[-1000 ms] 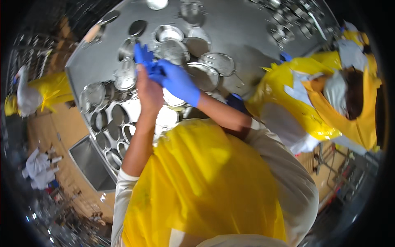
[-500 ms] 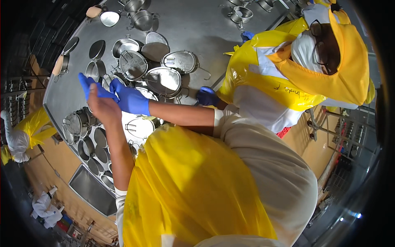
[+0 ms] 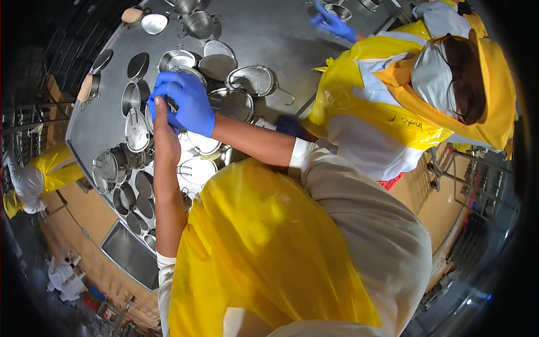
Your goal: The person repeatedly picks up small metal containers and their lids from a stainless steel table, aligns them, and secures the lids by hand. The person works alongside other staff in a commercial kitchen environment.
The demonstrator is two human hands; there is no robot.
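Note:
My left hand point(image 3: 166, 133) is raised over the table with its thumb and wrist bare. A blue glove point(image 3: 151, 106) covers part of it, and its fingers are mostly hidden. My right hand point(image 3: 191, 104), fully covered by another blue glove, closes with bent fingers over the left fingers and that glove. Beneath and around both hands stand shallow round metal pots, some with clamped lids. An oval lidded pot point(image 3: 136, 130) lies just left of my left wrist, and a hooked-handle pot point(image 3: 252, 80) is to the right.
A metal table point(image 3: 269, 33) carries several more pots, lids point(image 3: 138, 65) and pans. To the right stands a co-worker in a yellow apron point(image 3: 387, 129), one blue-gloved hand point(image 3: 332, 23) stretched over the table. A rectangular metal tray point(image 3: 130, 255) sits at the near left edge.
My right hand has shifted from beside my left wrist up over the left fingers and closed there. The co-worker's gloved hand has reached further over the table. The view has shifted slightly.

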